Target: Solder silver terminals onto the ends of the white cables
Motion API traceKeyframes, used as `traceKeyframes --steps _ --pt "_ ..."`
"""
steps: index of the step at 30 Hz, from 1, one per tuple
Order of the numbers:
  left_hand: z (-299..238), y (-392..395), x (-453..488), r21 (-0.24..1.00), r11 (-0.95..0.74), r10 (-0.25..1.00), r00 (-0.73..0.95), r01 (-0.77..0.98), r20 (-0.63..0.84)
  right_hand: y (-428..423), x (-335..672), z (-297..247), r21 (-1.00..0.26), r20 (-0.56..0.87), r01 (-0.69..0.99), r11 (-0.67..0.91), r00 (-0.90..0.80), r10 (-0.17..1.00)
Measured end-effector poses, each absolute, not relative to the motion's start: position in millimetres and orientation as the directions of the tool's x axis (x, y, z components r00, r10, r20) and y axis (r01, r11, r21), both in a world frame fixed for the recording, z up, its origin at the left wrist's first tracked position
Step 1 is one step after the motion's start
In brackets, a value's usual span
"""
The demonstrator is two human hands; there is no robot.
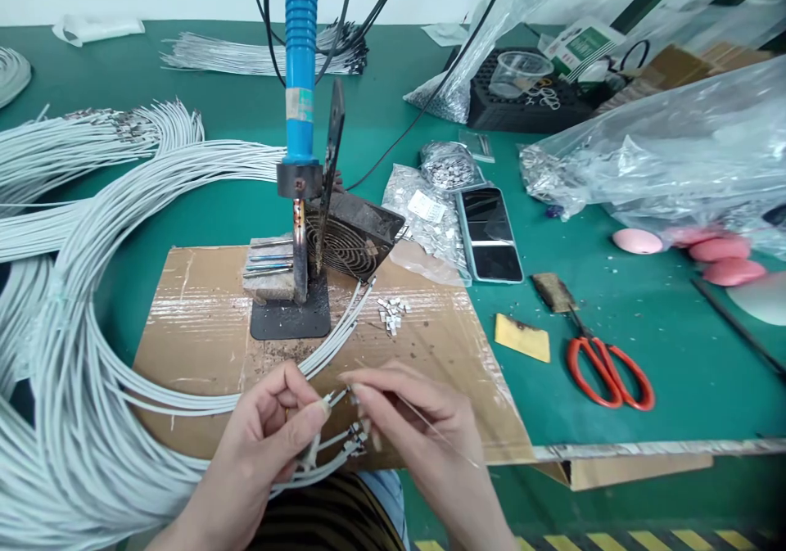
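Note:
My left hand [276, 428] is closed, with thumb and forefinger pinching a white cable [332, 399] near its end. The cable's bare tip points toward my right hand [417, 428]. That hand is closed too, its fingertips meeting right at the tip. A thin silvery wire [430, 426], which looks like solder wire, runs through its fingers and out across the back of the hand. Any small part between those fingertips is hidden. Below, several cable ends with metal terminals [354, 440] lie between the hands. Small metal terminals [393, 313] are scattered on the cardboard [442, 354].
Ahead stands a blue-handled soldering iron [300, 109], tip down over a dark base, beside a black fan [356, 232]. A large bundle of white cables [67, 322] fills the left. To the right are a phone [491, 232], yellow sponge [521, 338] and red-handled scissors [607, 371].

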State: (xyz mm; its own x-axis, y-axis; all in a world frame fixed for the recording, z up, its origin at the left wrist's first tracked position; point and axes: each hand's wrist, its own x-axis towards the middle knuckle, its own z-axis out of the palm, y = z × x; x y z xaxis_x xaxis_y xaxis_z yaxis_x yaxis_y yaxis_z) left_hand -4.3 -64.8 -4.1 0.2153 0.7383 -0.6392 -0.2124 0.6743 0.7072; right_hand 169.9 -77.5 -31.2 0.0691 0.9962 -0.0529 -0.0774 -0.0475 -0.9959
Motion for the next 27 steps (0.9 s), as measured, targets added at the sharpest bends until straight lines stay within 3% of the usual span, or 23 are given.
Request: traceKeyframes --steps 4,13,19,21,24,27 --pt "-7.2 -67.0 -6.2 0.715 0.662 0.749 0.228 -0.223 -0.622 -79.2 156.1 -33.9 -0.983 -0.084 -0.163 -0.082 0.003 0.996" --pt "-12.3 -69.0 -5.7 0.765 0.595 0.803 0.237 -0.249 -0.547 -79.3 161.2 -26.6 -0.976 -0.126 -0.174 -0.129 -0.027 0.992" --pt "-11.4 -70.5 -10.4 0.796 0.578 0.806 0.28 -0.182 -0.521 -83.1 166.2 -32.2 -0.834 -0.365 -0.365 -0.414 -0.197 0.91" --pt "-14.6 -71.2 -14.4 0.82 0.561 0.807 0.293 -0.111 -0.513 -82.8 167.6 -27.6 -0.871 -0.368 -0.284 -0.401 -0.163 0.915" --pt "-21.7 -71.2 -19.4 0.864 0.503 0.833 0.272 -0.01 -0.482 -80.5 168.5 -18.3 -0.969 -0.235 -0.058 -0.24 -0.086 0.968" --pt "-23.8 -69.9 -18.3 0.894 0.447 0.874 0.201 0.022 -0.442 -78.1 169.5 -12.6 -0.99 -0.142 0.022 -0.141 -0.088 0.986"
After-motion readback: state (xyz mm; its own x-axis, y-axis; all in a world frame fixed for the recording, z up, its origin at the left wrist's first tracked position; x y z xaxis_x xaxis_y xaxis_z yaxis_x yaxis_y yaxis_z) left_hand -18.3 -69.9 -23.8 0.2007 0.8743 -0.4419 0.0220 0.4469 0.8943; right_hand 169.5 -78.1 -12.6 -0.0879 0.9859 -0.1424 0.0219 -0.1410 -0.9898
